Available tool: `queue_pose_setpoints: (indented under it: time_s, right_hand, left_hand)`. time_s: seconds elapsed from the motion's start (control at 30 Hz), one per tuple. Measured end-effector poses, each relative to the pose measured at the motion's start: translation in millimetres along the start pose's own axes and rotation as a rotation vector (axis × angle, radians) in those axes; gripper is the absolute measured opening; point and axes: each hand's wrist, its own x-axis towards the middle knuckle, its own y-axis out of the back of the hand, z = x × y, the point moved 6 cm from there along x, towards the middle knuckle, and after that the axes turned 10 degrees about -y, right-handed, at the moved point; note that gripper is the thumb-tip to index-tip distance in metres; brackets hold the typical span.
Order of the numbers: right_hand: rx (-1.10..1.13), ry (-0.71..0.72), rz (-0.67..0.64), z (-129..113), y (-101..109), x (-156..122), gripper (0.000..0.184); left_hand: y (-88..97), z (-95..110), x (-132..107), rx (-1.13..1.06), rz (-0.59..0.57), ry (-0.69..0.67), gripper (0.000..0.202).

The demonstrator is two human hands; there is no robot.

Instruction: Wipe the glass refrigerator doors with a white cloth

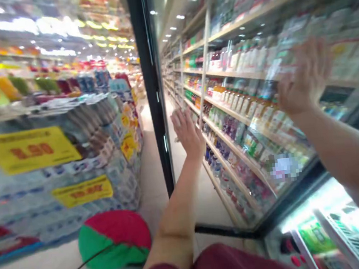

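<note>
The glass door point(248, 153) is standing straight ahead of us, and we are holding both hands up to it. Our left hand point(187, 134) is lying open, fingers apart and clamped on nothing, near the door's black upright frame point(149, 90), which is running just to the left of that hand. Our right hand point(303, 79) is spreading wide and flat, higher up and well to the right, gripping nothing either. Blur is keeping us from telling whether either palm is truly touching the pane. Beyond both hands, shelves of bottles point(227, 99) are showing past the glass. Below our right forearm, lit cooler racks point(324, 230) are glowing with packaged goods. Far to the left of our left hand, stacked packs of bottled water point(95, 130) are carrying yellow price signs point(27, 149), and a red and green round thing point(115, 239) is lying on the floor under our left forearm
</note>
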Motion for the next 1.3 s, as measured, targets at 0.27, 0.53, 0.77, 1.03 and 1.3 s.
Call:
queue_pose_setpoints:
  time_s: [0.27, 0.53, 0.77, 1.03, 1.3]
  right_hand:
    - [-0.083, -0.038, -0.054, 0.6, -4.8, 2.0, 0.061]
    - [-0.140, -0.069, -0.101, 4.7, -6.5, 3.1, 0.064]
    - [-0.059, -0.016, -0.015, 6.2, -9.8, 3.7, 0.063]
    - [-0.060, -0.011, -0.050, 7.6, -13.9, 5.0, 0.064]
    - [-0.087, 0.015, 0.013, 10.4, -15.3, 5.0, 0.062]
  left_hand:
    - [-9.5, 7.2, 31.0, -0.069, -0.066, -0.411, 0.051]
    - [-28.5, 33.9, 35.7, -0.131, -0.158, -0.563, 0.050]
    - [-11.3, 27.7, 90.4, -0.150, 0.059, -0.362, 0.054]
    - [-27.2, 51.7, 64.2, -0.114, -0.052, -0.661, 0.056]
    - [-38.6, 56.5, 53.2, -0.161, -0.022, -0.550, 0.056]
